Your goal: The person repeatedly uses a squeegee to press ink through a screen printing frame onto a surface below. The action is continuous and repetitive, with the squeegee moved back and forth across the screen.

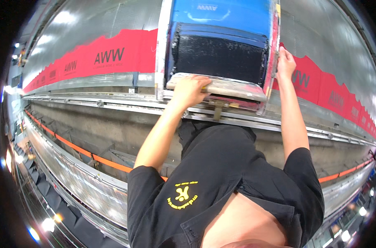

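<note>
Far left I see a red fabric strip (113, 53) running along the long bench (92, 93), printed with dark lettering. Below it sit metal rails and an orange band (76, 149) — a lower channel beside the bench. Moving right, my left hand (189, 90) is clamped over the near edge of a wooden squeegee (229, 87), fingers (198, 79) curled over the top of the handle, thumb side hidden. The squeegee lies across the near end of a screen-printing frame (163, 45), inside it, against black ink (219, 58) on blue mesh (225, 16). My right hand (285, 62) rests on the frame's right side rail, fingers mostly straight, pressed flat along it — not wrapped that I can tell. Further right, more red fabric (328, 91) carries on down the bench. My black shirt fills the lower middle.
</note>
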A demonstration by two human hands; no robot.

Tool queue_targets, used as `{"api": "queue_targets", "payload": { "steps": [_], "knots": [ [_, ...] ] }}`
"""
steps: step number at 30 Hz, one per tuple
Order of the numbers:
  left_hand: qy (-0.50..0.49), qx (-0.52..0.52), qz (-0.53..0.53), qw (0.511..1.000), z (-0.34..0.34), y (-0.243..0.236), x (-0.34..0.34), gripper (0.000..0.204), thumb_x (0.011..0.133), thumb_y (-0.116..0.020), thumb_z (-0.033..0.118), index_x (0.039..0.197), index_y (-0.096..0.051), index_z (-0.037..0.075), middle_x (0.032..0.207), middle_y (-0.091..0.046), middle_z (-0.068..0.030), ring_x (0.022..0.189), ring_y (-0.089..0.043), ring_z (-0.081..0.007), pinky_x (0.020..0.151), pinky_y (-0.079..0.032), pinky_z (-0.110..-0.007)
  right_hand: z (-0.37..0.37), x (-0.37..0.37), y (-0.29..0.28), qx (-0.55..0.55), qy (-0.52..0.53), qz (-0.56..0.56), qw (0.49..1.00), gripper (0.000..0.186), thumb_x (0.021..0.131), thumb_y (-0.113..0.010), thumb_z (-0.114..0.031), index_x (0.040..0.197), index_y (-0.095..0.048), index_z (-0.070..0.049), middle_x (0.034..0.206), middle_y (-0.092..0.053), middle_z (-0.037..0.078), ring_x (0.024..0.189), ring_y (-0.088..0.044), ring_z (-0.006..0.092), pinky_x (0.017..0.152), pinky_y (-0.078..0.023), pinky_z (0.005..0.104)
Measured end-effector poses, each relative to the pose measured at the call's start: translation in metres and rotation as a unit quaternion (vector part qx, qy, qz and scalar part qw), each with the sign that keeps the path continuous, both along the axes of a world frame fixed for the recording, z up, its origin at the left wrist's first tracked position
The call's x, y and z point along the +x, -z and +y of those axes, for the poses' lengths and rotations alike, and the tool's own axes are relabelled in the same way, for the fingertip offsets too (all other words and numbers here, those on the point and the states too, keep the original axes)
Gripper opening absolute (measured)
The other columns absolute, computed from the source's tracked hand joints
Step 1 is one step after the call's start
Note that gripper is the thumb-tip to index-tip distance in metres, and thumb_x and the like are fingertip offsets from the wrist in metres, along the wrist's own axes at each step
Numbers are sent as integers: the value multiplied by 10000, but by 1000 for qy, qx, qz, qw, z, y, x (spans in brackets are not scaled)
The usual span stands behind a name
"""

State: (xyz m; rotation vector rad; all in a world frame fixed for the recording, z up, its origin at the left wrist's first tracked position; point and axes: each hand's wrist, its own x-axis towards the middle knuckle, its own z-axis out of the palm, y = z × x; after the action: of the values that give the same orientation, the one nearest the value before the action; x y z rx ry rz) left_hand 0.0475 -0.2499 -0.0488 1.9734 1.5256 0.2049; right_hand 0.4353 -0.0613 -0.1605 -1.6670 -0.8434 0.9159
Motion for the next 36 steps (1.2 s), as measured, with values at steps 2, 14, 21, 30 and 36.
{"api": "queue_targets", "payload": {
  "steps": [2,14,21,30,36],
  "knots": [
    [-4,14,-2,1000,3,4,1,505,791,-848,206,1281,-751,137,1302,-744,-34,1242,-675,-258,1060,-532,-415,0,-2,-6,-1,0,6,1000,250,1007,-764,-207,1114,-762,19,1024,-773,54,920,-676,96,844,-542,272],
    [42,109,-15,993,62,-16,-13,438,829,-771,68,1263,-746,119,1267,-759,-93,1138,-726,-322,965,-585,-450,8,-13,-16,-10,-49,-124,991,346,965,-775,-320,1142,-754,-23,1098,-797,103,1061,-737,184,960,-539,325],
    [64,77,66,993,222,-11,0,352,894,-743,276,1230,-773,176,1104,-784,-123,1069,-736,-346,914,-591,-488,20,3,8,-29,-34,-211,976,387,950,-778,-411,1174,-756,-97,1104,-796,119,1042,-752,247,944,-549,370],
    [86,6,184,979,283,7,-47,476,888,-757,555,1050,-825,113,925,-790,-170,926,-767,-372,847,-610,-487,72,-37,-90,89,-225,-436,867,584,928,-745,-572,1244,-759,-80,1105,-762,136,1084,-716,277,979,-532,392],
    [77,47,235,968,279,18,-41,523,889,-727,612,997,-833,111,903,-787,-176,914,-768,-378,850,-610,-487,95,-85,-92,-73,-417,-598,681,509,808,-811,-622,1035,-801,-167,1051,-775,82,945,-747,348,789,-595,502]
  ]
}}
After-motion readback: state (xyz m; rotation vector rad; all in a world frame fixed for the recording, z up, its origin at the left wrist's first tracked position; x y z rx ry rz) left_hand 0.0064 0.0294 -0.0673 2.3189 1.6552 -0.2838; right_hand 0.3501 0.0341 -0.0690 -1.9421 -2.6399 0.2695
